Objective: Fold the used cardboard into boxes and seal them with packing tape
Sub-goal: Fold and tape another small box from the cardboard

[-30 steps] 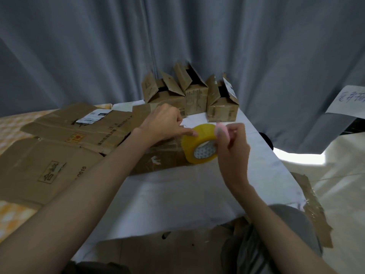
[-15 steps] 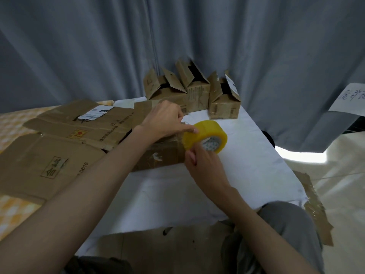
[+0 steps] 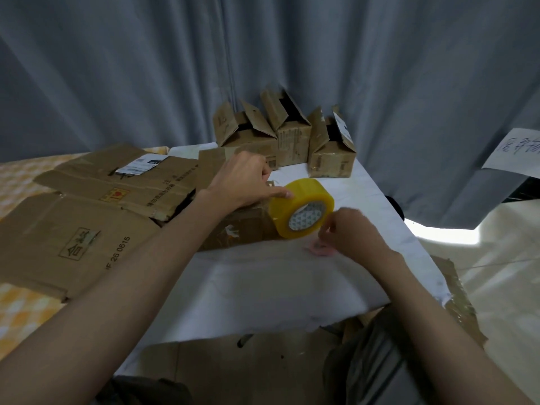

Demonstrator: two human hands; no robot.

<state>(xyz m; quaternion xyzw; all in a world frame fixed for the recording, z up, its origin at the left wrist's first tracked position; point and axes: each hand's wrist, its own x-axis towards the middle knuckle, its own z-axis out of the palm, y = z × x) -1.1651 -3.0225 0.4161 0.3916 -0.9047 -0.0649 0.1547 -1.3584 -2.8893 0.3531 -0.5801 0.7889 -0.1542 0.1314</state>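
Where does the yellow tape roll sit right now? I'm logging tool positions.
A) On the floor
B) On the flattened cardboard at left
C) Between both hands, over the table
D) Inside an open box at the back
C: the yellow tape roll is between the left hand and right hand, over the white-covered table.

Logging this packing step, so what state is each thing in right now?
tape roll: on edge, left hand touching it
right hand: fingers curled beside the roll
three boxes: upright, flaps open
flat cardboard: unfolded
box under left hand: lying down
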